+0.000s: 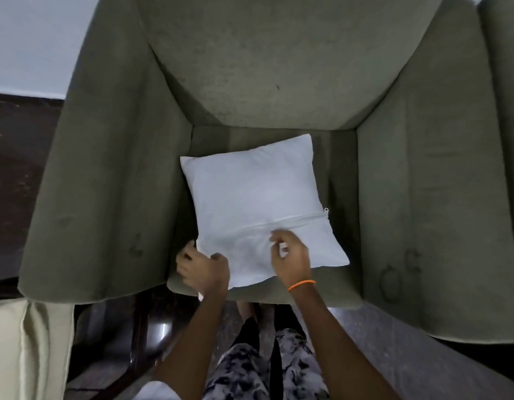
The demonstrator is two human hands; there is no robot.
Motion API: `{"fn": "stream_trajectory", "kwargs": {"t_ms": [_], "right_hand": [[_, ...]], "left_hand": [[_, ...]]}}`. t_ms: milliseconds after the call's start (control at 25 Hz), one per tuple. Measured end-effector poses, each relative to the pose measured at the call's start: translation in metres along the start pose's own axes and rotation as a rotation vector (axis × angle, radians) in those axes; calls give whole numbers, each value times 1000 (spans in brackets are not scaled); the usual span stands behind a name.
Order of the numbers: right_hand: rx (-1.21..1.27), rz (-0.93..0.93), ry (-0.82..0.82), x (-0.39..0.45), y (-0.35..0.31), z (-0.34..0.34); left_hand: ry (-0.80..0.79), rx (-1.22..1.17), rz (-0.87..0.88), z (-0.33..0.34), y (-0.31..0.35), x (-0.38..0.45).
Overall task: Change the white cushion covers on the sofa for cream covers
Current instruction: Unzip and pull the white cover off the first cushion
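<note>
White cushion (258, 203) lies flat on the seat of the grey-green sofa (106, 168), turned a little so its corners point off-square. Zip seam (284, 220) runs across the cover just beyond the right hand, zip pull (326, 209) sits at the seam's far right end, well right of that hand.

Left hand (202, 269) is at the cushion's near-left corner, fingers curled round the edge of the cover, thumb on top of the fabric; it grips that corner. A bit of white fabric shows under the wrist at the seat's front edge.

Right hand (290, 255) rests on the cover just below the seam, fingers bent and bunched, fingertips pressing or pinching the cloth; motion blur here, so cannot tell if it truly holds a fold. Orange band (302, 284) on the right wrist.

Both hands are on the near half of the cushion, left one at the edge, right one nearer the middle, apart from each other. The far half of the cushion lies beyond both hands, toward the sofa back.

Below the arms: patterned black-and-white trousers (250, 368) and a bare foot (245, 308) on the dark floor (394, 350). Down-left of the left hand, cream fabric (25, 350) hangs past the sofa arm. Second sofa (503, 82) edge far right of the right hand.
</note>
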State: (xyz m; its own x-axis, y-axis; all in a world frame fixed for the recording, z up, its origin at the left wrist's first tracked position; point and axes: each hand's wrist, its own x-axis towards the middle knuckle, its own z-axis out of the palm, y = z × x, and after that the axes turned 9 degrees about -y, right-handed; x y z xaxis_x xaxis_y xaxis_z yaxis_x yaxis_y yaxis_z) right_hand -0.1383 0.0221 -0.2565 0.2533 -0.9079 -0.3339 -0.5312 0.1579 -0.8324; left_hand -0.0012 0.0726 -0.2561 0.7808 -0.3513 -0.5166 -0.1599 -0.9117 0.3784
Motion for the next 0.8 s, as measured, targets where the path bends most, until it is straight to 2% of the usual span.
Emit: {"fn": "stream_trajectory", "kwargs": {"t_ms": [40, 120, 200, 320, 600, 680, 800], "right_hand": [[68, 86, 158, 3, 0, -22], [94, 279, 383, 10, 11, -67], [94, 413, 438, 17, 30, -102], [160, 497, 326, 33, 52, -123], [287, 477, 169, 72, 82, -112], [296, 531, 101, 80, 89, -106], [305, 593, -73, 87, 99, -96]], "left_hand": [[67, 34, 216, 4, 14, -11], [-53, 84, 596, 23, 54, -34], [-277, 223, 717, 55, 100, -54], [-396, 467, 715, 104, 158, -73], [-326, 813, 614, 157, 190, -62], [-341, 776, 562, 155, 196, -67], [-356, 608, 391, 144, 195, -69]]}}
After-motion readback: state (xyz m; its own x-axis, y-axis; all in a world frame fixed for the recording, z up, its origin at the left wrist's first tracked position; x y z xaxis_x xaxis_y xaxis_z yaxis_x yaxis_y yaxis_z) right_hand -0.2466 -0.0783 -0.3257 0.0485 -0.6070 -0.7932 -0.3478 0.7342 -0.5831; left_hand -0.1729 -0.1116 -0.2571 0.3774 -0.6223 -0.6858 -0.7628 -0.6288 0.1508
